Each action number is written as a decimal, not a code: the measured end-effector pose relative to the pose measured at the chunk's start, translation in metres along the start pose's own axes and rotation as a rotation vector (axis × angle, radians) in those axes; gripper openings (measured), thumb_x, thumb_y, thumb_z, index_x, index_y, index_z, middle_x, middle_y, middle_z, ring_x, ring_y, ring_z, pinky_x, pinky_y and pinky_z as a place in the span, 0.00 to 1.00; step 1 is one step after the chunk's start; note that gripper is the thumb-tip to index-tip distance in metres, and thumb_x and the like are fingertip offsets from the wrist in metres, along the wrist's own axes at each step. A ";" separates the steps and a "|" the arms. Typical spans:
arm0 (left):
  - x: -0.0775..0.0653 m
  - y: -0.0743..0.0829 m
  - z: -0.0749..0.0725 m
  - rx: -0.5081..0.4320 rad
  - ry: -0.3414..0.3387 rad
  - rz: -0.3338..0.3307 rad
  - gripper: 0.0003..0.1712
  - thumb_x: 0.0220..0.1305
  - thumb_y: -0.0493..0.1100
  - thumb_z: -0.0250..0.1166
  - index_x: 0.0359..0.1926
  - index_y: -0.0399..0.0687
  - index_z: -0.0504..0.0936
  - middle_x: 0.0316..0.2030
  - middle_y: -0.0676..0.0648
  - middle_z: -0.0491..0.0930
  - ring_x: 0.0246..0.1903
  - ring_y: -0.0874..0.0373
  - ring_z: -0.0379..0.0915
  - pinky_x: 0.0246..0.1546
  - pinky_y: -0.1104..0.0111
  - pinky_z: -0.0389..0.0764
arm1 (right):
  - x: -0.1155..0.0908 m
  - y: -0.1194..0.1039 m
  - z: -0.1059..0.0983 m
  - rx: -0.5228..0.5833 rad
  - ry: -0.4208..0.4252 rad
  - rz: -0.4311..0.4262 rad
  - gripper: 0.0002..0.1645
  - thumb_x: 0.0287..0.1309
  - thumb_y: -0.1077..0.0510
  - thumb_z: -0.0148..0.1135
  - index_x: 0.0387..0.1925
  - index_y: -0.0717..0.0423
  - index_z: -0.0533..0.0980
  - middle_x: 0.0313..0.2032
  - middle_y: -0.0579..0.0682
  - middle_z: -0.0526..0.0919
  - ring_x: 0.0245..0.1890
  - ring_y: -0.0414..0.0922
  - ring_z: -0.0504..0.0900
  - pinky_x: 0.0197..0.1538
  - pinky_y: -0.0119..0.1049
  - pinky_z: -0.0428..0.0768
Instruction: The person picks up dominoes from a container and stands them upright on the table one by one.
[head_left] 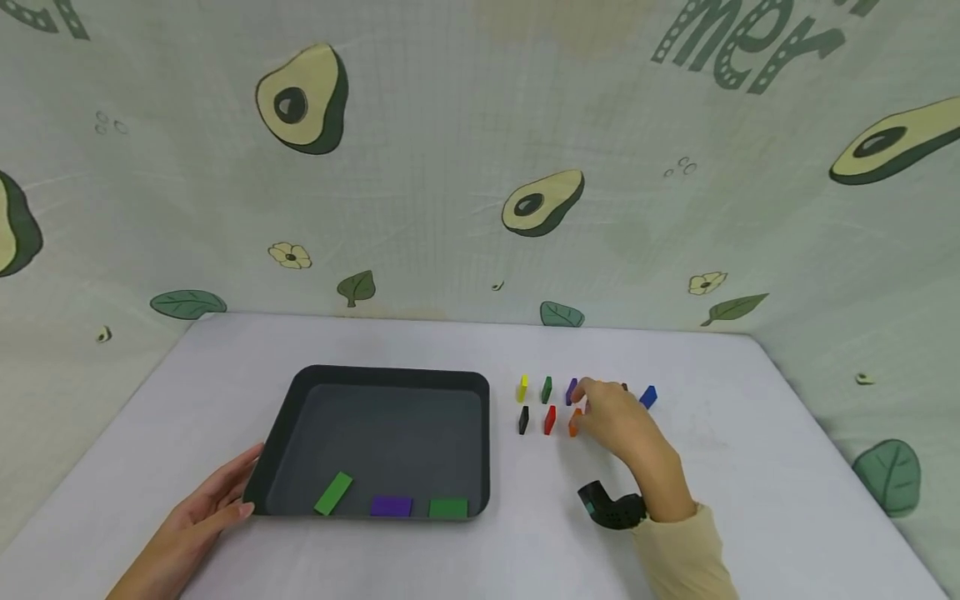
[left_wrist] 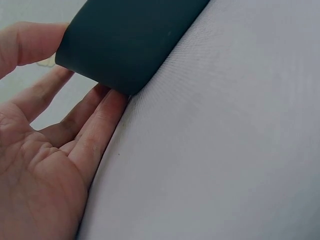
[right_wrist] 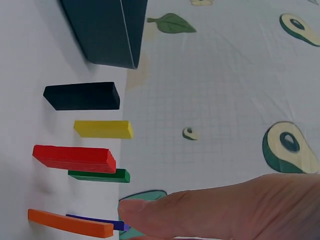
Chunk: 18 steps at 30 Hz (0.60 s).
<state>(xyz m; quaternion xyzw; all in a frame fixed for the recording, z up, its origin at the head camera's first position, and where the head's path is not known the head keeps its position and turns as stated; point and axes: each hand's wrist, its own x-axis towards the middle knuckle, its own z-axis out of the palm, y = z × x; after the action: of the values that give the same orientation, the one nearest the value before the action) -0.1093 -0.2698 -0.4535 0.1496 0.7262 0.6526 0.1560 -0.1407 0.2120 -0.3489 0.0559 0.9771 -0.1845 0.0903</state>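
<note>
A dark grey tray (head_left: pixel 390 379) stands at the middle left of the table. My left hand (head_left: pixel 202 512) holds its near left corner, thumb at the rim and the other fingers along the outer side. In the left wrist view the fingers (left_wrist: pixel 97 135) touch the tray's wall (left_wrist: pixel 125 45). My right hand (head_left: pixel 618 421) reaches over the small upright blocks, fingertips right at a purple block (head_left: pixel 572 390) and an orange block (head_left: pixel 574 423). The right wrist view has the thumb (right_wrist: pixel 145 212) at the purple block's end; I cannot tell whether it is pinched.
Inside the tray lie green (head_left: pixel 333 493), purple (head_left: pixel 392 506) and green (head_left: pixel 448 508) blocks. Yellow (head_left: pixel 522 388), green (head_left: pixel 547 390), black (head_left: pixel 523 420) and red (head_left: pixel 550 420) blocks stand right of the tray. A blue block (head_left: pixel 648 397) is beyond the right hand.
</note>
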 end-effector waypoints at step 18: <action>0.000 -0.001 0.001 0.031 0.029 -0.030 0.33 0.70 0.33 0.46 0.73 0.47 0.46 0.62 0.70 0.60 0.57 0.84 0.58 0.48 0.87 0.67 | -0.025 -0.067 0.047 0.120 -0.019 -0.601 0.10 0.59 0.58 0.60 0.42 0.54 0.76 0.36 0.43 0.74 0.38 0.38 0.72 0.40 0.29 0.76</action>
<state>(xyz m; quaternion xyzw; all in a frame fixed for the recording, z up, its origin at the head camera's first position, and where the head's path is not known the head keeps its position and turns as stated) -0.1084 -0.2687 -0.4542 0.1317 0.7406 0.6410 0.1528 -0.1185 0.1306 -0.3634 -0.2321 0.9363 -0.2608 0.0375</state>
